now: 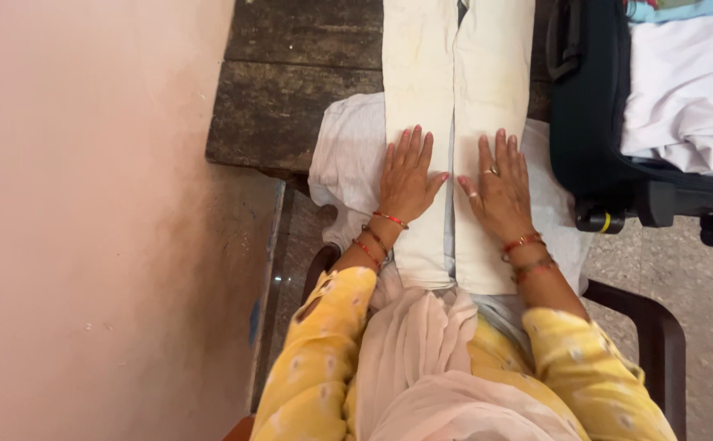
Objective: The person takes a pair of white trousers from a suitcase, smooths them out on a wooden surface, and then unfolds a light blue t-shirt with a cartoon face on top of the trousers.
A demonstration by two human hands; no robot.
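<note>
Head view: both hands, left and right, press flat and open on cream trousers; soft, light, best gripped at near hems.

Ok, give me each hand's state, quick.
Left hand: open, flat on the cream folded trousers.
Right hand: open, flat on the same trousers.

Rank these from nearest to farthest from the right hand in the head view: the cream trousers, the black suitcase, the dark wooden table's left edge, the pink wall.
1. Cream trousers: directly under the right hand, which lies flat on them.
2. Black suitcase: to its right, lying open with white clothes inside.
3. Dark wooden table, left edge: across to the left, beyond the left hand.
4. Pink wall: farthest left.
</note>
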